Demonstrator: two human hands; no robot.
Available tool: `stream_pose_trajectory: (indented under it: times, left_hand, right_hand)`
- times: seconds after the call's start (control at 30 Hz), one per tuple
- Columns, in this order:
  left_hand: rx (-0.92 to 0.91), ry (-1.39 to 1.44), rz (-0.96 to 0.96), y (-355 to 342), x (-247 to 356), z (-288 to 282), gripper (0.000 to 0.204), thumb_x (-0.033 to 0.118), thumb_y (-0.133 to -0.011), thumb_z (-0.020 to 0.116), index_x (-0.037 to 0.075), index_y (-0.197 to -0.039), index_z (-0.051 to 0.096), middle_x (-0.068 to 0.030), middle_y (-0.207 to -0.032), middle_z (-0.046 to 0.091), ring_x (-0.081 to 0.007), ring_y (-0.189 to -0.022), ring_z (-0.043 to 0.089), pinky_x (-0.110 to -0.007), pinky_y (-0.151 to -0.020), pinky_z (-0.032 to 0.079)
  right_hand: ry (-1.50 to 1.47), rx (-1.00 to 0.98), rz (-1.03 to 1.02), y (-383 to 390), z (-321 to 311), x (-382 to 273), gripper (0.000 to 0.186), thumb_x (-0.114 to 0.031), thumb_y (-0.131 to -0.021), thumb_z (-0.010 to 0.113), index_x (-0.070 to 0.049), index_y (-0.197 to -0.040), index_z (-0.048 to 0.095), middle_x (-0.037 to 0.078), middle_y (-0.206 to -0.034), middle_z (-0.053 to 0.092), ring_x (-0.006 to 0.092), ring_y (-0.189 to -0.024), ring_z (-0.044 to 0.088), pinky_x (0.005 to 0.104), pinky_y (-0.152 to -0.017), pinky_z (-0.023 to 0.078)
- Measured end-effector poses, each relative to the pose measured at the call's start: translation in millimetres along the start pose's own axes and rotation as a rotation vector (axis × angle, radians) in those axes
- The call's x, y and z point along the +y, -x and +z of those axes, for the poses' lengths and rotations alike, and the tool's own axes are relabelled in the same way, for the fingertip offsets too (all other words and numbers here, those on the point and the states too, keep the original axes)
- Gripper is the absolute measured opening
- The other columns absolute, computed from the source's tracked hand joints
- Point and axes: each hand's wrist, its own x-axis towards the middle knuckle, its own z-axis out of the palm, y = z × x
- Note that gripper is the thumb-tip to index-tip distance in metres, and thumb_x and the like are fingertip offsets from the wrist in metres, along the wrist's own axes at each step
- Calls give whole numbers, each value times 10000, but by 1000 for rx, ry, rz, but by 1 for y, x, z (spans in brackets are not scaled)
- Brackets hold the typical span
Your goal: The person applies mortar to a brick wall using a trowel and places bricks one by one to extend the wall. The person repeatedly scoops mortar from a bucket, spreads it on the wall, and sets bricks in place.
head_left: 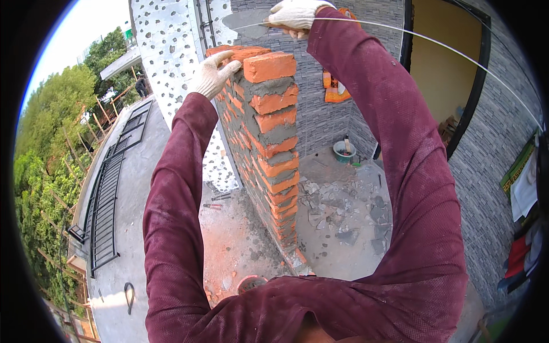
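Observation:
A narrow brick wall rises in front of me, orange bricks with grey mortar between them. At its near top end lies a brick, with more bricks in line behind it. My left hand, in a white knit glove, is at the wall's upper left edge. Its thumb and fingers are apart beside the top bricks; whether they touch is unclear. Beyond the wall's top, my right hand, also gloved, is closed round a trowel, mostly hiding its handle. The trowel's grey blade points left, above the far bricks.
A thin white string crosses in front of my right arm. Broken tile pieces and a bucket are on the floor right of the wall. Black metal railings lie at left. A doorway opens at right.

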Motion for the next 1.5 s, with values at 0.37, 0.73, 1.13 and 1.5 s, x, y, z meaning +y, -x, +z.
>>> stream_pose_trajectory:
  times: [0.37,0.73,1.13,1.5]
  left_hand:
    - [-136,170,267,68,10,-75,478,393,-1073,548,78,-1426,618,-99,-1352,679,-195,-1255,611,-351,-1081,458]
    - [-432,726,-278,265,-147,-51,403,281,-1031,610,9,-1321,674,-73,-1238,723,-129,-1093,640,-296,-936,499]
    - [-783,578,-1339,819,-324,10,449,363,-968,692,-13,-1209,728,-65,-1014,752,-144,-856,667,-309,-769,523]
    - [-790,357,-1795,1080,-291,148,789,372,-881,805,-83,-1451,503,-190,-1297,666,-265,-1226,626,-358,-1024,495]
  right_hand:
    - [-1282,331,676,344,190,-145,428,-187,-936,607,55,-1264,480,141,-831,598,203,-521,600,335,-486,526]
    - [-946,321,1041,222,273,-270,578,-333,-969,642,40,-1381,485,209,-953,643,311,-742,654,398,-650,517]
    - [-887,-538,1850,451,458,-396,204,-207,-920,673,-52,-959,546,8,-680,527,130,-493,546,309,-435,452]
    - [-819,-1245,1974,604,635,-448,252,-191,-931,674,-37,-1031,502,70,-871,555,166,-600,612,338,-513,531]
